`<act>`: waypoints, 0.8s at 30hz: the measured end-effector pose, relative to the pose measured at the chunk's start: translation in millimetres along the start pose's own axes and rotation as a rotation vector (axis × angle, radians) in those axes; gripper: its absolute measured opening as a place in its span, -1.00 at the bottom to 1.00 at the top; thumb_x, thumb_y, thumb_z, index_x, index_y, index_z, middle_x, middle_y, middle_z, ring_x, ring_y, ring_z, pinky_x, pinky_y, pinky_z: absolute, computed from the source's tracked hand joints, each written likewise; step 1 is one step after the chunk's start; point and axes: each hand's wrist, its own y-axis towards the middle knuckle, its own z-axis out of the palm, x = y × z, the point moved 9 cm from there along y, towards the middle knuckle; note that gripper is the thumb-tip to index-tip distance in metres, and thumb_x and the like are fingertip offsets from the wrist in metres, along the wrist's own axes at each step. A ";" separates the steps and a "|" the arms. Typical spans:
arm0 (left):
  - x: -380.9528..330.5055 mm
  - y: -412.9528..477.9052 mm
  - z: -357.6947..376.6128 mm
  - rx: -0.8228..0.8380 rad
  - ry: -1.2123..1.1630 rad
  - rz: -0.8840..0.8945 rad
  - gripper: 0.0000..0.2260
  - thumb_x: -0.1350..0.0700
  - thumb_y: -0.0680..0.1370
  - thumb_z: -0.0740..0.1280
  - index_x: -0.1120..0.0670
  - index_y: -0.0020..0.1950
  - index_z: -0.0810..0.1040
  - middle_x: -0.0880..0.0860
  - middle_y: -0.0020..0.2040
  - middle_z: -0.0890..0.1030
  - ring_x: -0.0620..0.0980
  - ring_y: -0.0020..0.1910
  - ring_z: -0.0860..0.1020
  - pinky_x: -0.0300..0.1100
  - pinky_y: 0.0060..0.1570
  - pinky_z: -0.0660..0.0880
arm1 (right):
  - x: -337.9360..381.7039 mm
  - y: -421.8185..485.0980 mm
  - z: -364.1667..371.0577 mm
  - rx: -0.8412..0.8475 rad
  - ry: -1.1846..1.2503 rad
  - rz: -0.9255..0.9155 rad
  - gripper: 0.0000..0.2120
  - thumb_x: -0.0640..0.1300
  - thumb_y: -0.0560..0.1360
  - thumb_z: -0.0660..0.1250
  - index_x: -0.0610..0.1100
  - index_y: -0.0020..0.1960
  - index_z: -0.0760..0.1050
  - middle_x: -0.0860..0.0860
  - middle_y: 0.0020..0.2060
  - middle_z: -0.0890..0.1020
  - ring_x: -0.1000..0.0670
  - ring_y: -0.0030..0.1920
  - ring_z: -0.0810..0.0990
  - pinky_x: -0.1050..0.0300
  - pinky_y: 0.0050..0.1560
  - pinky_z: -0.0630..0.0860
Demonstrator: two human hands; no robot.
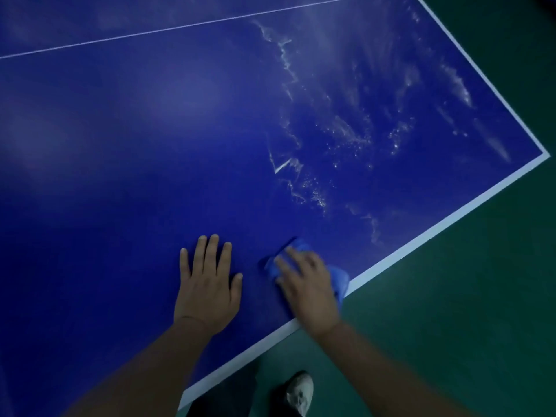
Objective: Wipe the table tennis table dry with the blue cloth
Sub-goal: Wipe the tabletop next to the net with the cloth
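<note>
The blue table tennis table (126, 164) fills most of the view, with white lines along its edges. Water streaks and droplets (337, 139) glisten across its right half. My right hand (307, 284) presses the crumpled blue cloth (296, 246) flat onto the table near the front edge; the hand looks blurred. The cloth sticks out ahead of the fingers and behind the palm at the white edge line. My left hand (209, 281) rests flat on the table with fingers spread, a little left of the cloth, holding nothing.
The table's right corner (546, 156) lies at the far right. A thin white centre line (180, 27) crosses the top. Green floor (451, 296) surrounds the table at right and below. My shoe (301, 392) stands on the floor by the front edge.
</note>
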 end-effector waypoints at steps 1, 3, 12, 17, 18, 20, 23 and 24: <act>-0.6 -0.1 -0.2 -0.005 -0.001 0.005 -0.39 -0.15 0.61 0.00 0.20 0.53 0.34 0.24 0.54 0.29 0.24 0.56 0.17 0.36 0.47 0.08 | 18.1 -11.3 7.5 0.053 0.009 -0.069 -0.67 -0.01 0.60 0.23 -0.09 0.26 0.62 -0.09 0.29 0.59 -0.16 0.20 0.47 -0.05 0.20 0.44; -1.1 -0.2 0.6 -0.009 0.000 0.010 -0.39 -0.14 0.61 0.01 0.20 0.52 0.35 0.24 0.54 0.29 0.25 0.56 0.18 0.37 0.47 0.09 | 14.7 -10.1 8.1 0.089 0.038 -0.174 -0.68 0.01 0.61 0.24 -0.08 0.26 0.63 -0.08 0.29 0.60 -0.14 0.21 0.49 -0.04 0.20 0.46; -8.6 0.2 -5.5 -0.049 -0.029 -0.056 -0.40 -0.14 0.60 0.02 0.20 0.51 0.35 0.24 0.55 0.27 0.22 0.56 0.16 0.34 0.49 0.06 | -147.2 22.1 -19.9 -0.070 -0.012 0.341 -0.55 0.04 0.64 0.11 -0.23 0.24 0.62 -0.23 0.26 0.59 -0.24 0.20 0.39 -0.13 0.26 0.37; -39.6 -1.9 -3.2 -0.056 -0.039 -0.085 -0.40 -0.15 0.61 0.03 0.19 0.53 0.33 0.22 0.56 0.26 0.22 0.57 0.16 0.31 0.49 0.05 | -80.8 -8.8 -0.7 0.087 0.027 -0.263 -0.61 0.03 0.67 0.13 -0.12 0.27 0.62 -0.10 0.29 0.60 -0.16 0.19 0.46 -0.03 0.21 0.43; -44.1 -1.8 -3.0 -0.056 -0.035 -0.099 -0.40 -0.15 0.61 0.03 0.18 0.53 0.33 0.22 0.56 0.26 0.21 0.57 0.16 0.29 0.49 0.03 | -105.2 1.3 -1.8 0.069 0.040 -0.235 -0.61 0.03 0.67 0.14 -0.14 0.27 0.62 -0.12 0.28 0.60 -0.16 0.17 0.45 -0.03 0.22 0.41; -51.3 -2.4 -3.9 -0.050 -0.040 -0.148 -0.41 -0.15 0.62 0.01 0.18 0.53 0.33 0.22 0.56 0.26 0.21 0.57 0.16 0.27 0.50 -0.01 | -175.7 33.3 -12.4 0.012 0.039 -0.021 -0.57 0.05 0.67 0.11 -0.18 0.26 0.62 -0.18 0.27 0.59 -0.21 0.16 0.44 -0.11 0.20 0.41; -56.5 -2.3 -3.2 -0.042 -0.036 -0.218 -0.39 -0.19 0.66 -0.11 0.17 0.53 0.32 0.21 0.56 0.25 0.20 0.58 0.14 0.24 0.51 -0.05 | -244.7 70.5 -28.6 -0.048 0.072 0.268 -0.55 0.05 0.64 0.12 -0.21 0.27 0.60 -0.23 0.29 0.56 -0.33 0.15 0.45 -0.18 0.16 0.46; -56.3 -2.5 -2.5 -0.041 -0.040 -0.238 -0.37 -0.20 0.67 -0.15 0.18 0.53 0.32 0.21 0.56 0.26 0.20 0.58 0.14 0.23 0.51 -0.06 | -230.9 74.5 -29.8 -0.064 0.097 0.206 -0.59 0.02 0.63 0.15 -0.20 0.28 0.59 -0.24 0.28 0.55 -0.31 0.14 0.45 -0.16 0.16 0.46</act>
